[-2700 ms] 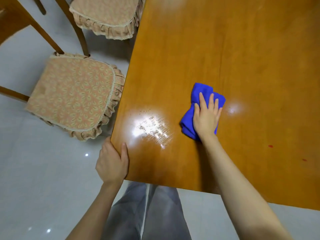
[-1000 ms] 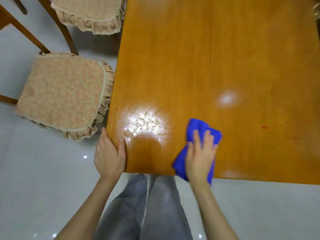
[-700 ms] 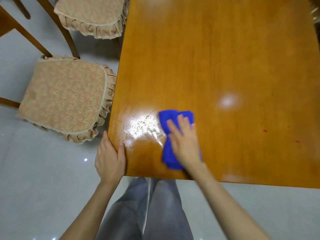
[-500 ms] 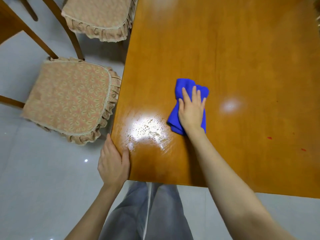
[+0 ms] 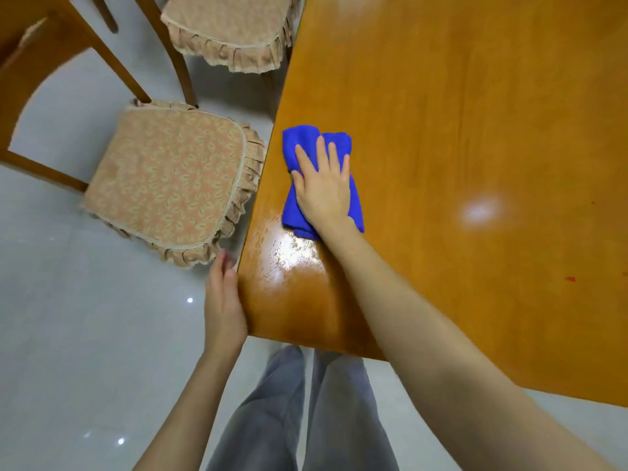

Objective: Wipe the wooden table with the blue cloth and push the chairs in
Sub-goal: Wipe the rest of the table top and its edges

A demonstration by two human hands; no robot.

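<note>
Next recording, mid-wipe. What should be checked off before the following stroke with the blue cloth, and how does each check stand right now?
1. The right hand presses flat on the blue cloth: ok.
2. The blue cloth lies wholly on the table, close to its left edge: ok.
3. The left hand rests against the table's near corner: ok.
4. The red speck on the table's right side is wiped off: not ok.
5. The near chair is pushed in: not ok, its seat stands outside the table edge.
6. The far chair is pushed in: cannot tell.
</note>
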